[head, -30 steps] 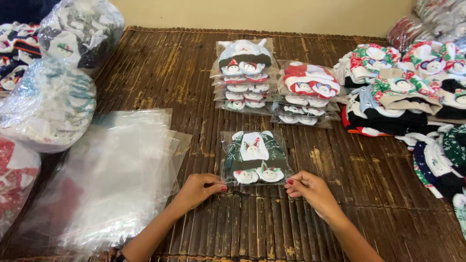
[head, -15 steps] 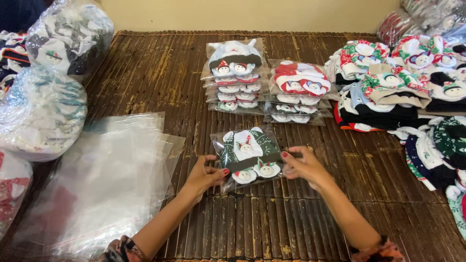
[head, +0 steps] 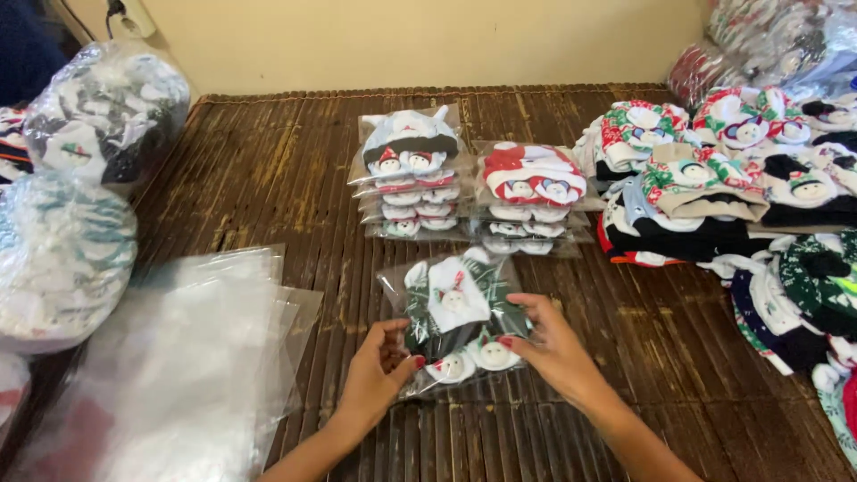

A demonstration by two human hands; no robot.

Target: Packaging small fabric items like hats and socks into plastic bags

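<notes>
Fingers of the left hand and right hand grip opposite sides of a clear packet of green socks, held above the bamboo mat near its front edge, just before two stacks of packed socks.

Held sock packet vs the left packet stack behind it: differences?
The held packet is single, lifted and tilted between the left hand and right hand; the left stack is several packets lying flat on the mat, untouched. The held packet's socks are dark green and white; the stack's top packet shows white, grey and black. Both are clear bags of snowman-faced socks.
</notes>
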